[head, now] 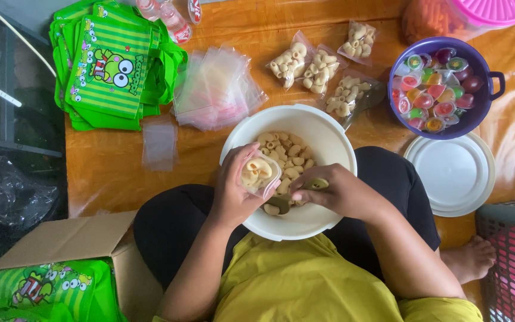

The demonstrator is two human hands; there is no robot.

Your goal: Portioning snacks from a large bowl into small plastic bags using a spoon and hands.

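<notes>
Clear plastic, thin and slippery: the small bag (261, 175) sits over the near side of the white bowl (329, 134) on my lap, my left hand (233, 191) curled around it, fingers pressed on its sides. My right hand (335, 192) pinches a green scoop (316, 184) at the bag's mouth. If my grip loosens or the scoop tips early, the pale snack shells (290, 156) could spill past the bowl. Beyond the bowl lie filled bags (320, 71); to its right, a purple bowl (491, 83) of jelly cups.

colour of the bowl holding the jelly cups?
Purple bowl, with a side handle; the head view shows it.
</notes>
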